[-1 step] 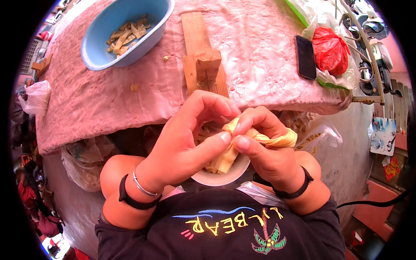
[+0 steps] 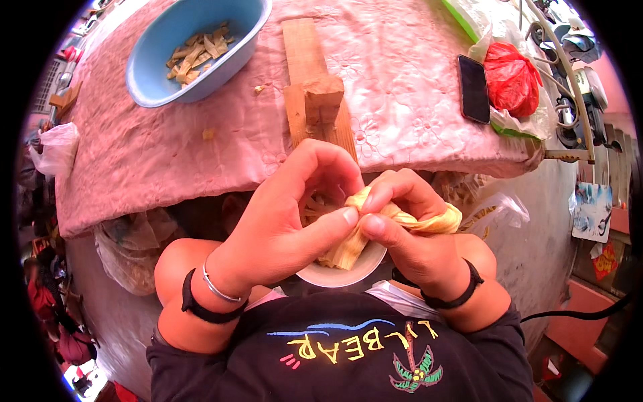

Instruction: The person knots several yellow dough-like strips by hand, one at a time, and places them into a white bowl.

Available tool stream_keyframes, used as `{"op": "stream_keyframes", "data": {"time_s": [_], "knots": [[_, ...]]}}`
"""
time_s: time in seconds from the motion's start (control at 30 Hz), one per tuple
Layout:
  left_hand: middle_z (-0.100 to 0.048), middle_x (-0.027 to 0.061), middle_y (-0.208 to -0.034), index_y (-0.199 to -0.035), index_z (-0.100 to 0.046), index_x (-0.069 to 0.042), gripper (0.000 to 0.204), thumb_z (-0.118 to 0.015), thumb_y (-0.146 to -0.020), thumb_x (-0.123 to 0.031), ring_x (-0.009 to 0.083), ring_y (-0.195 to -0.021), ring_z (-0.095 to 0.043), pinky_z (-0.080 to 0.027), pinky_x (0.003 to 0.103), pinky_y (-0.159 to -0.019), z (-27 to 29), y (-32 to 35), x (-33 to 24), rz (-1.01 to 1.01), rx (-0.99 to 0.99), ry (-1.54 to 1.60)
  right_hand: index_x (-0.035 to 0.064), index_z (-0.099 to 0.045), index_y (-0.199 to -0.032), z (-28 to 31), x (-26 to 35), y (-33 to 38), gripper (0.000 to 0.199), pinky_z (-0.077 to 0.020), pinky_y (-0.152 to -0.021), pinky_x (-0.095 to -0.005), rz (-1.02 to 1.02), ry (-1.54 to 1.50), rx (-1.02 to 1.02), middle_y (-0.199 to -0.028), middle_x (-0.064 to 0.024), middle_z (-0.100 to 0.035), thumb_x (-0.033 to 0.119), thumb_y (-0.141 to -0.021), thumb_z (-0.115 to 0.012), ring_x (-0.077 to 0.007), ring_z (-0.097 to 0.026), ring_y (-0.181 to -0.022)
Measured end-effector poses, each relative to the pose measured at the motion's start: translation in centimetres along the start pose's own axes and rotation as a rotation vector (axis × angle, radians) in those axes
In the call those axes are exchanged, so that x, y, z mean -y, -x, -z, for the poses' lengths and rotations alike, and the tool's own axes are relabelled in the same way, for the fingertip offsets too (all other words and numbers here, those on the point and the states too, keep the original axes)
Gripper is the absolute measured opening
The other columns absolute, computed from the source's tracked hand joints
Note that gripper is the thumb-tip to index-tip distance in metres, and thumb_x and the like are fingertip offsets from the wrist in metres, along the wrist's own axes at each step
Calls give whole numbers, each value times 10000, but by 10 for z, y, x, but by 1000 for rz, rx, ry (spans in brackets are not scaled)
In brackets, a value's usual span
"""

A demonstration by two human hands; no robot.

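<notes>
Left hand [image 2: 281, 221] and right hand [image 2: 402, 228], fingertips together, pinch a pale yellow husk strip [image 2: 375, 231] above a white bowl [image 2: 338, 275]. Grip and position match the earlier frame.

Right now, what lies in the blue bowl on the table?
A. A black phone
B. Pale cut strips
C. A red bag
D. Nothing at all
B: the blue bowl on the pink-clothed table holds a small heap of pale cut strips; the red bag and black phone lie apart at the table's right end.
</notes>
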State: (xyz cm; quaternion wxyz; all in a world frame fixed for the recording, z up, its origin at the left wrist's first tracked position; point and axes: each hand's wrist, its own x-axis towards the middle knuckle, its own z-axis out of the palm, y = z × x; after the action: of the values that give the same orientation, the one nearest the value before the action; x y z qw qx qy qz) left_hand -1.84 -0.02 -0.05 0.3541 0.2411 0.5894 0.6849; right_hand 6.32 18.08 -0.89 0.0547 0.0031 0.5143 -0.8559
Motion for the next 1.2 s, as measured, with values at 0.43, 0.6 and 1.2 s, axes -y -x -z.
{"op": "stream_keyframes", "data": {"time_s": [0.43,0.6,1.2], "knots": [[-559,16,-1062,-1122,-532,-36,216,-615,-926,-73,77,-1003,-528,-432,241,-890,-13,1,15,14,-180,321,28,-550,-1069,-5,-8,1,258,-508,-809,-245,278,292,-145,-1006,-52,-635,5,-873,-716,-102,-619,-908],[-577,-1,-958,-1054,-573,-30,176,-624,-887,-18,75,-882,-554,-457,227,-809,-18,0,8,8,-320,212,30,-555,-1056,8,-14,1,359,-513,-657,-278,508,879,-133,-874,-107,-627,56,-797,-804,-170,-633,-756],[-597,54,-760,-925,-627,11,235,-529,-1005,-188,125,-697,-564,-456,272,-660,-9,10,8,-52,-196,-164,2,-521,-1189,16,4,-10,373,-511,-732,-401,319,1067,126,-956,-171,-632,225,-920,-653,-365,-628,-860]]}}
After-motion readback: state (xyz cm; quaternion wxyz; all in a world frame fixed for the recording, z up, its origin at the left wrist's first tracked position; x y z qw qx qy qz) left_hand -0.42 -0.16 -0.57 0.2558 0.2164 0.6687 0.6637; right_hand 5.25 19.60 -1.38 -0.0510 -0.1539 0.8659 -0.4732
